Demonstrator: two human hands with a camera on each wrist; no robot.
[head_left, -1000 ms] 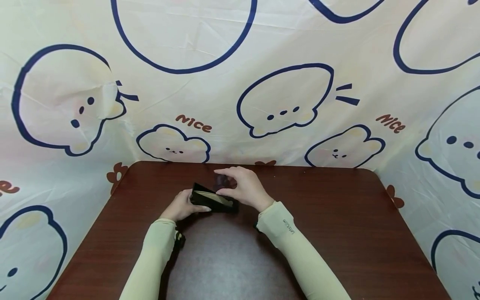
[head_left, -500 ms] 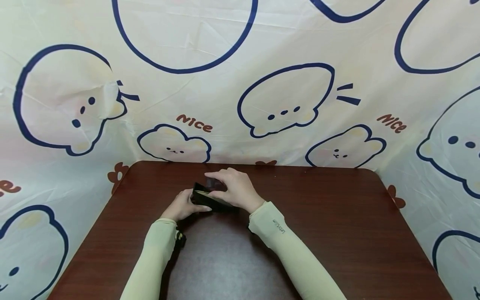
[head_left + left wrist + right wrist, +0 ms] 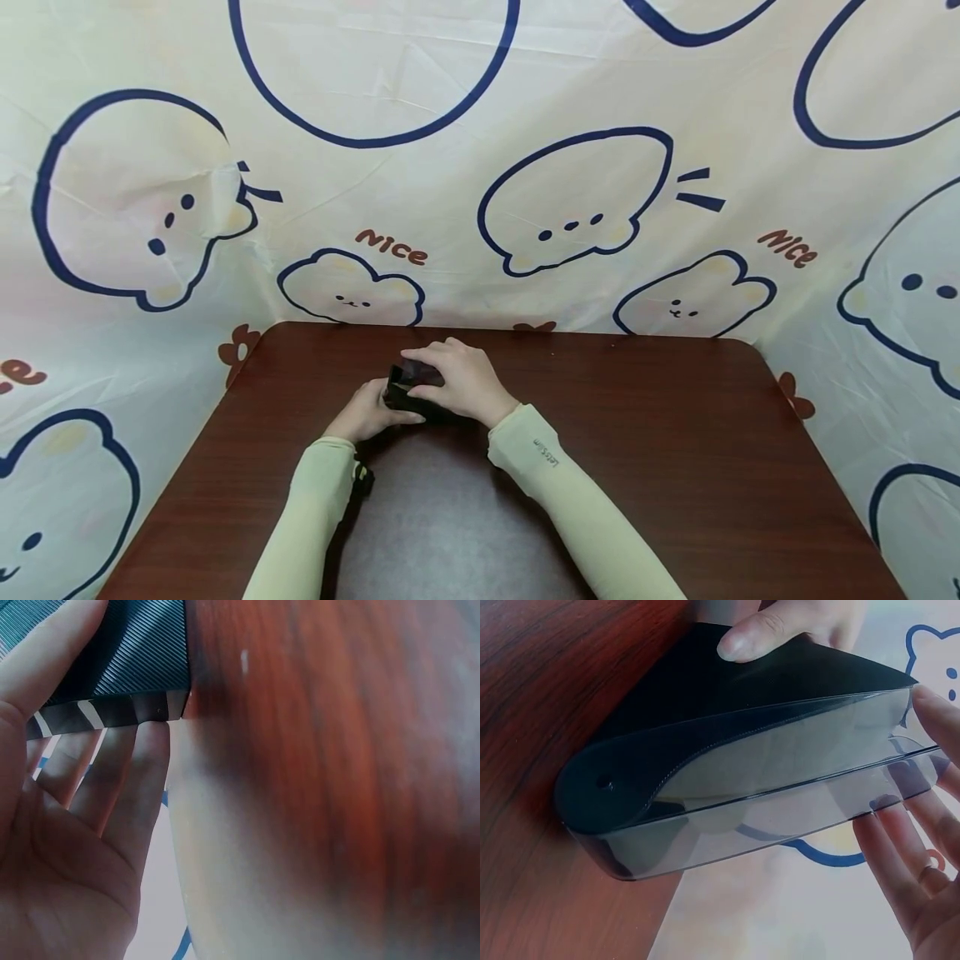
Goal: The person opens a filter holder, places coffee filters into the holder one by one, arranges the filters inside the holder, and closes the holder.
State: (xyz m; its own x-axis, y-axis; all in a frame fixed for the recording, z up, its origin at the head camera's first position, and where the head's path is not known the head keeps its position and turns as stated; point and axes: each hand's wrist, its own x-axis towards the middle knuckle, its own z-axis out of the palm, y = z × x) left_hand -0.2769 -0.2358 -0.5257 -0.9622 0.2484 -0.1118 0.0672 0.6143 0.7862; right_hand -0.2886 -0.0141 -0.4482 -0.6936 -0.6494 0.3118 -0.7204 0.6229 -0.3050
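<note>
Since the earlier frames, the right hand [image 3: 459, 382] has been lowered over the black case [image 3: 408, 392], whose pale interior is now covered. The case lies on the table [image 3: 675, 467] near the middle of its far edge, gripped at its left end by the left hand [image 3: 367, 412] and grasped from above by the right. Closing appears to be in hand; next, the smoky transparent lid [image 3: 780, 795] would need pressing fully down. Only the right wrist view shows that lid partly raised on its hinge; the head view hides it.
</note>
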